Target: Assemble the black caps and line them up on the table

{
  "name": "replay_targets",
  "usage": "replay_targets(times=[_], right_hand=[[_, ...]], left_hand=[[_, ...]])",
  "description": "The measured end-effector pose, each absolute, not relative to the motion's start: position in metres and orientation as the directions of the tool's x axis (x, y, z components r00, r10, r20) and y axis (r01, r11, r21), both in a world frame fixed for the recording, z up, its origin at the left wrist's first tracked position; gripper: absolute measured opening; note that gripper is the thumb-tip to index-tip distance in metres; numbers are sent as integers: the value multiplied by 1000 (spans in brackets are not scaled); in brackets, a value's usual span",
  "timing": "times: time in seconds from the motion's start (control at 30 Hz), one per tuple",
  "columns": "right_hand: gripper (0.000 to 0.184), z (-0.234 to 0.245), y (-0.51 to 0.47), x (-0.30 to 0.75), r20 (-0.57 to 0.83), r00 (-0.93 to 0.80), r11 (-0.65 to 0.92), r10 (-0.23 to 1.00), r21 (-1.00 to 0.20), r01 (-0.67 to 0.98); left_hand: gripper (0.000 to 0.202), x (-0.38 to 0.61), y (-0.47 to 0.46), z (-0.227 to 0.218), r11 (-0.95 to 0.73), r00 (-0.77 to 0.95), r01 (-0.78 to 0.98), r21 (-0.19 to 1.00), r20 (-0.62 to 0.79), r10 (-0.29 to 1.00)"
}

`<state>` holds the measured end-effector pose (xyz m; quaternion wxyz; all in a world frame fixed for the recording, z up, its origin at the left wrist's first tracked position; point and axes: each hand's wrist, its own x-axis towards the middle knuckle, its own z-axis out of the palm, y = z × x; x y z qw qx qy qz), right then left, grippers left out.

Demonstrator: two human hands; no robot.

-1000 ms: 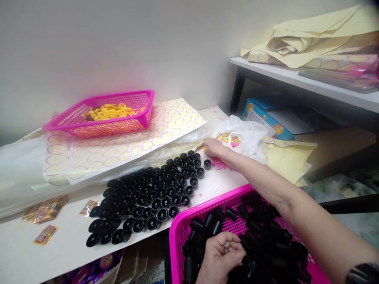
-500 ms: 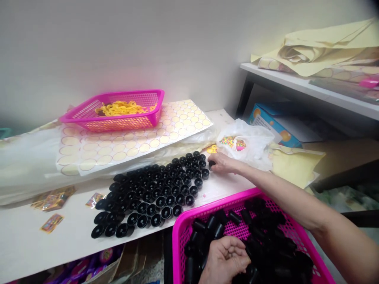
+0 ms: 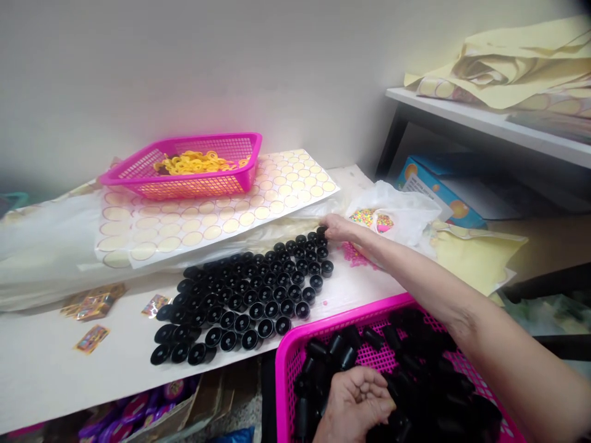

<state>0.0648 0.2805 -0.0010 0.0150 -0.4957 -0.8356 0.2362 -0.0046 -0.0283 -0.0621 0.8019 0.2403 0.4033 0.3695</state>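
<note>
Rows of small black plastic cups (image 3: 256,311) stand on the white table, their round open ends facing up. At the far right end of these rows, my right hand (image 3: 338,228) has its fingers closed on one black plastic cup (image 3: 322,232), which touches or nearly touches its neighbours. My left hand (image 3: 356,403) is over the pink basket (image 3: 282,369) in front of me, its fingers curled in towards the thumb. Whatever it may hold is lost against the dark pieces behind it. Loose black cups (image 3: 336,346) lie jumbled in that basket.
A second pink basket (image 3: 184,186) with yellow rings (image 3: 198,163) sits on sticker sheets (image 3: 221,231) at the back. Right of the rows are a white plastic bag (image 3: 406,206) with coloured beads and some pink bits (image 3: 354,253). A shelf (image 3: 466,117) juts out at upper right.
My right hand has moved away from me and slightly left with its black cup, to the back end of the rows. My left hand stays over the basket. The view has shifted slightly.
</note>
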Motion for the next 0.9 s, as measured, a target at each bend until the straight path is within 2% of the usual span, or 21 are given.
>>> replay_targets(times=[0.2,0.27,0.33,0.4,0.43,0.47,0.5,0.53,0.57,0.63,0.7,0.77,0.8,0.83,0.9], right_hand=[[42,3,272,65,-226,-480,346,848,-449,824],[40,4,269,65,-219,-454,319,864,-459,829],[37,7,266,65,-184,-430,305,884,-470,828],[33,15,259,67,-117,-400,300,909,-481,824],[32,20,252,71,-81,-381,298,921,-486,822],[30,26,242,76,-47,-363,295,931,-492,819],[29,33,228,84,-10,-350,298,937,-504,811],[26,39,211,95,16,-343,302,939,-516,802],[23,45,191,108,55,-345,320,937,-535,782],[17,50,141,140,258,-307,401,916,-600,692],[14,45,86,175,422,-154,393,893,-567,724],[13,27,31,210,465,-28,291,885,-505,813],[15,14,6,226,464,35,204,885,-453,868],[20,-1,-17,241,480,94,110,872,-381,918],[33,-30,-53,264,364,163,-55,917,-290,955]], left_hand=[[36,-4,-29,-59,570,398,-402,716,-424,814],[35,-3,-32,-58,509,329,-398,763,-399,856],[29,-7,-37,-54,384,205,-337,860,-330,921],[19,-19,-44,-49,147,16,-137,980,-146,989],[15,-29,-48,-46,-8,-84,30,1000,11,996],[14,-40,-53,-44,-151,-165,230,961,191,968],[18,-53,-57,-43,-248,-215,430,868,366,906],[24,-67,-62,-43,-282,-233,601,748,502,833],[27,-81,-66,-45,-227,-268,720,656,565,781],[33,-102,-71,-53,-10,-387,779,627,494,778],[47,-113,-74,-63,144,-502,639,756,267,823],[56,-112,-73,-71,265,-512,358,895,-49,858],[57,-107,-73,-73,318,-479,213,924,-185,858],[55,-102,-72,-74,360,-440,98,928,-284,852],[52,-92,-72,-73,396,-398,-17,918,-370,840]])
